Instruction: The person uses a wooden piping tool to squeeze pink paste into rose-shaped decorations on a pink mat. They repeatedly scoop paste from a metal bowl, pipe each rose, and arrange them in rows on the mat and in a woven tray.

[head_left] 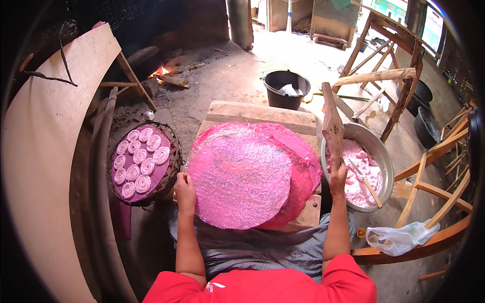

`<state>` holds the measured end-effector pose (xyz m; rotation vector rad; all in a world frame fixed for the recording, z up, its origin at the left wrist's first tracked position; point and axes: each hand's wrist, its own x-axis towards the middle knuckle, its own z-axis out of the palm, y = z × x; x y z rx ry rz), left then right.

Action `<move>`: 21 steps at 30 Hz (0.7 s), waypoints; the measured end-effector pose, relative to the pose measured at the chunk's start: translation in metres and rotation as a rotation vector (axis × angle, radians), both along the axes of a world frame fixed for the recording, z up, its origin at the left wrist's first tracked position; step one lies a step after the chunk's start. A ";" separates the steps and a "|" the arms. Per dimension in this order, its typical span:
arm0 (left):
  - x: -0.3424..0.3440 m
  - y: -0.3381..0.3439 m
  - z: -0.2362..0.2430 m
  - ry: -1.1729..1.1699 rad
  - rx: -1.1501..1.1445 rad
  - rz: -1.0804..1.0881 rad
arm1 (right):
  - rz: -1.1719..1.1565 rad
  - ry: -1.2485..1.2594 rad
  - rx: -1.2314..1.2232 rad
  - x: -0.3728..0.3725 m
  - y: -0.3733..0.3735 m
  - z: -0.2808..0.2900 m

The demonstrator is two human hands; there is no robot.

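A shiny pink round sheet [242,177] lies over darker pink round sheets [298,197] on a wooden board [262,113] in front of me. At its left edge my left hand [185,193] is closed, its fingers on the sheet's rim. My right hand [338,179] grips the lower end of a rough wooden paddle [332,123], held up between the board and a metal basin [388,174]. In the basin is a pink and white mass [356,151] with a wooden-handled knife or spatula [368,183] resting in it.
To the left, a round basket [177,156] carries several pink swirled rosettes [139,156]. A long curved board [55,131] leans beyond it. A wood fire [160,72] burns far left. A black bucket [280,103], wooden frames [404,96] and a plastic bag [401,238] stand around.
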<state>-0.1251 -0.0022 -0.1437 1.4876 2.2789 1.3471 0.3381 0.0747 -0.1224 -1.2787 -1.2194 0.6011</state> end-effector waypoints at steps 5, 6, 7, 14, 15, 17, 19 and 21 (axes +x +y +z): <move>0.008 0.006 -0.004 -0.007 -0.040 -0.018 | 0.029 0.021 0.004 0.000 -0.003 0.000; 0.009 0.007 -0.007 0.141 0.006 -0.008 | 0.059 0.070 -0.009 0.001 -0.005 0.000; 0.009 0.008 -0.009 0.291 0.047 -0.002 | 0.058 0.068 0.013 0.001 -0.007 0.001; 0.018 0.012 -0.030 0.279 -0.075 -0.013 | 0.055 0.072 0.023 0.006 -0.013 0.004; 0.024 0.010 -0.032 0.263 -0.081 -0.017 | 0.046 0.080 -0.007 0.006 -0.013 0.004; 0.041 0.004 -0.035 0.217 -0.103 -0.009 | 0.064 0.058 0.028 0.007 -0.014 0.003; 0.062 0.000 -0.034 0.249 -0.057 0.005 | 0.066 0.048 0.037 0.007 -0.014 0.002; 0.079 -0.006 -0.031 0.130 -0.043 -0.079 | 0.086 0.051 0.027 0.004 -0.014 0.001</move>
